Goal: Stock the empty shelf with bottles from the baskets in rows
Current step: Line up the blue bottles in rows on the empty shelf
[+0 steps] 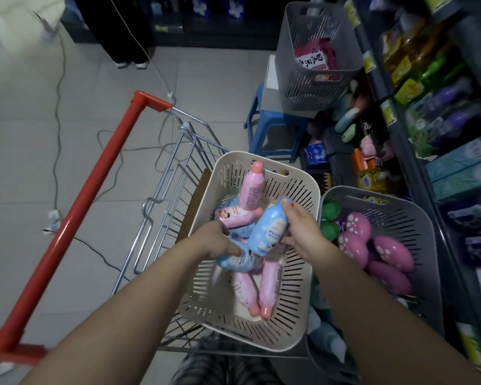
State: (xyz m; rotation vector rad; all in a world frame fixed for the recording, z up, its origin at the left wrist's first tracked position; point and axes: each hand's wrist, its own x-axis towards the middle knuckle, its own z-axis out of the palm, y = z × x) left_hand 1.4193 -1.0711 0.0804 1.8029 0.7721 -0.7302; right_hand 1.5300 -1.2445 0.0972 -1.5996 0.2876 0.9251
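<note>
Dim, flat indoor light, no hard shadows. Heavy wide-angle bend at edges. Shelves (pixel 442 112) at right smeared by motion blur; white basket (pixel 297 273) in centre fairly sharp. Far left corner blown out, pale.

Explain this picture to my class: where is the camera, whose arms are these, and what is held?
No machine here: a person works bare-handed. The one picture comes from a camera worn on the head, looking down. The right hand holds up a pale blue plastic bottle; the left hand grips a second blue bottle lying in the cream slotted plastic basket, among pink plastic bottles. That basket sits on a wire shopping cart. A grey slotted basket beside it holds pink spotted bottles.
</note>
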